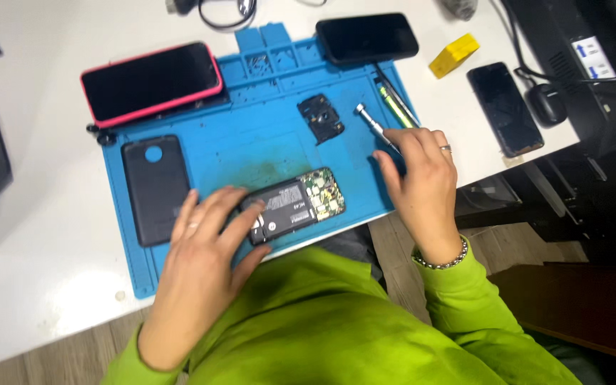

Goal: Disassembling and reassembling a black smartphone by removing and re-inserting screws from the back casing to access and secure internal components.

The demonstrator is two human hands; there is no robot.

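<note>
Head view: the opened black phone (295, 205), its back removed so the dark battery and green circuit board show, lies near the front edge of the blue silicone repair mat (265, 153). Your left hand (204, 260) rests on its left end, fingers spread and flat on the battery, pressing rather than gripping. Your right hand (422, 178) sits near the mat's front right corner, fingers curled around the silver metal screwdriver (373, 125), whose tip points up toward the mat's far side. Just left of the tip lies a small black camera cover plate (320, 117). A thin green tool (396, 107) lies along the mat's right edge. The matte black back cover (155, 185) lies on the mat's left side. A phone in a pink case (151, 82) overlaps the far left corner, a black phone (366, 37) the far right corner. On the white desk (30, 242), right of the mat, sit a yellow block (454, 55) and another dark phone (504, 108).
</note>
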